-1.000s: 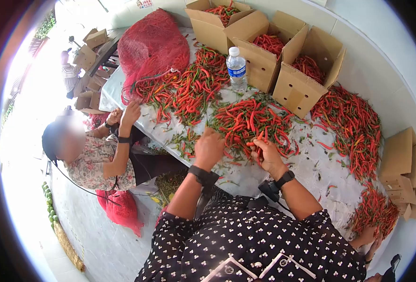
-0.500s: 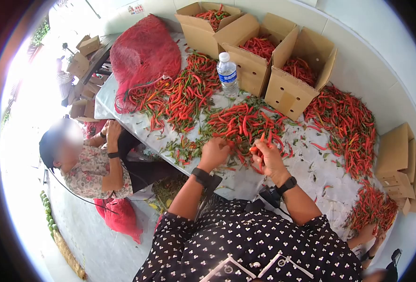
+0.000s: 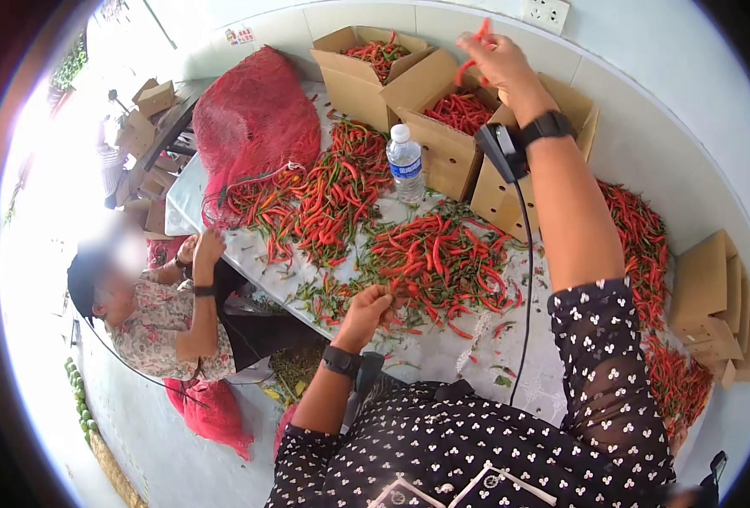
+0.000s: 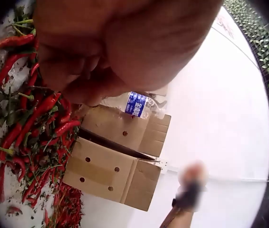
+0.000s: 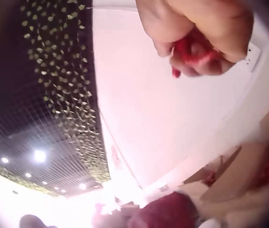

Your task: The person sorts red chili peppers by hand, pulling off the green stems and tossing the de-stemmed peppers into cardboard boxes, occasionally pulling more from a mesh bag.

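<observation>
Raised above the cardboard boxes, my right hand (image 3: 499, 65) grips a few red chilies (image 3: 465, 73) in curled fingers. In the right wrist view, red chili (image 5: 191, 50) shows inside the same hand (image 5: 201, 28). My left hand (image 3: 365, 317) is low at the near edge of the chili pile (image 3: 434, 254), thumb and fingers pinched together. A thin stem (image 4: 40, 87) shows at its fingertips in the left wrist view, where the hand (image 4: 120, 42) hides most of what it pinches. The middle box (image 3: 459, 112) holds red chilies.
A water bottle (image 3: 406, 165) stands before the boxes. Behind left lies a red mesh sack (image 3: 260, 110) beside more chilies. Another heap (image 3: 637, 229) and folded cartons (image 3: 714, 292) are at the right. A seated person (image 3: 167, 317) works at the left edge.
My right hand has risen from the pile, up and away over the boxes, with chilies in it. My left hand has shifted slightly left and closer to my body.
</observation>
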`<state>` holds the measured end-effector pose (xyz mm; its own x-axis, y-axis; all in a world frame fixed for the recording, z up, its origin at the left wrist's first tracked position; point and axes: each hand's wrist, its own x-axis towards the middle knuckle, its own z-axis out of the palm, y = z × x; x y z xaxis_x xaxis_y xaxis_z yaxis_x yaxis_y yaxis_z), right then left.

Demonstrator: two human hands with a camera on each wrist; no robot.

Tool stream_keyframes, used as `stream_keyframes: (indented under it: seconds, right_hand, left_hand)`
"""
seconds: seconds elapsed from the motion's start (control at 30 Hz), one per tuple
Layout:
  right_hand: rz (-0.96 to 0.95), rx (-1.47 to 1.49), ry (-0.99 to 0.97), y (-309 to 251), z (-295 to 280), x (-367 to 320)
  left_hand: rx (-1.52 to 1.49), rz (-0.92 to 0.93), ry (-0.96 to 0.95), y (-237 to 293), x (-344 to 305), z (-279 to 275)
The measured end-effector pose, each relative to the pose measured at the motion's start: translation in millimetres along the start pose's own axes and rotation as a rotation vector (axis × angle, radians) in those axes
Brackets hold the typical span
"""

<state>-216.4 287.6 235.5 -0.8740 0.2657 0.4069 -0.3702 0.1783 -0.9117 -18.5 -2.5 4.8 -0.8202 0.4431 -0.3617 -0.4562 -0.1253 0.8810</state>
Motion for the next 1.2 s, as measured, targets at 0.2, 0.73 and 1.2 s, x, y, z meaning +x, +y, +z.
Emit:
stream_keyframes:
  seconds: [0.2,0.73,1.2]
  right_hand:
    - [-0.245,-0.354,0.018,-12.7,13.1,-113.1]
    - [-0.023,-0.677,-0.558,148.0,20.4,-280.2]
    - [0.832,0.836,-0.162,93.8,3.2,-279.0]
  left_hand:
    - [0.059,0.018,0.024,-8.5,-9.3,-12.9]
    - [0.069,-0.065,0.031,-20.3,-16.4,-2.4]
    - [0.123,0.104,-0.085,15.0,1.9,43.5]
